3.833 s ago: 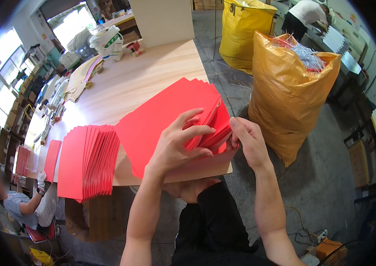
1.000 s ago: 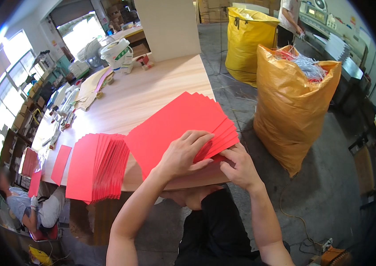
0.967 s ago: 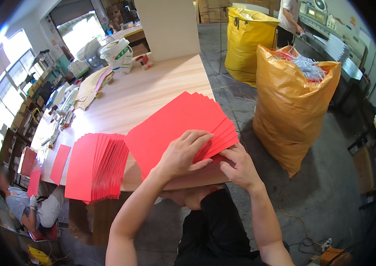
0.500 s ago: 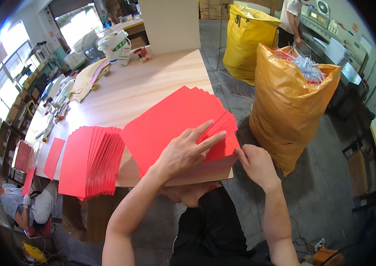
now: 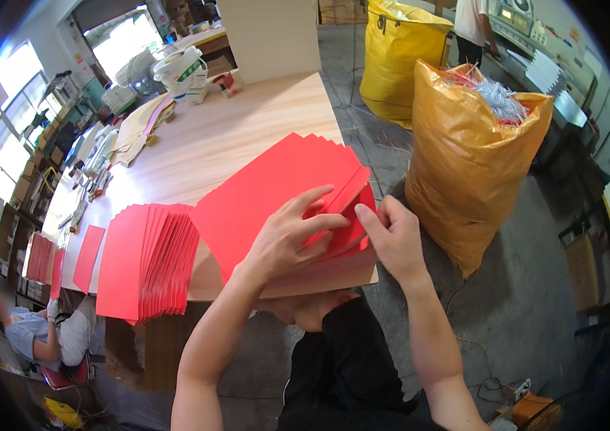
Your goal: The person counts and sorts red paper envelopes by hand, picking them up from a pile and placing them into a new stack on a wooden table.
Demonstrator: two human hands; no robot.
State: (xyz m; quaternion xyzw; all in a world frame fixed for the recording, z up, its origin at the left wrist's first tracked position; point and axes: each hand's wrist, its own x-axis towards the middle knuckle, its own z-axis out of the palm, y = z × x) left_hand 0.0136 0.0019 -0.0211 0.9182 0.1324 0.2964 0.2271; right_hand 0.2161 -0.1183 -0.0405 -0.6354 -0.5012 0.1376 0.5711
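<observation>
The left hand (image 5: 276,241), fingers spread, rests on a fanned stack of red paper (image 5: 262,187) at a wooden table's (image 5: 247,111) near edge; the right hand (image 5: 398,241) curls beside the parted sheets, its grip unclear.

The sheets (image 5: 258,190) look matt paper, the tabletop (image 5: 247,115) smooth wood.

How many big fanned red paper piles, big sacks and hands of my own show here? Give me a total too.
Fanned red piles: 2
Big sacks: 2
Your hands: 2
Total: 6
</observation>
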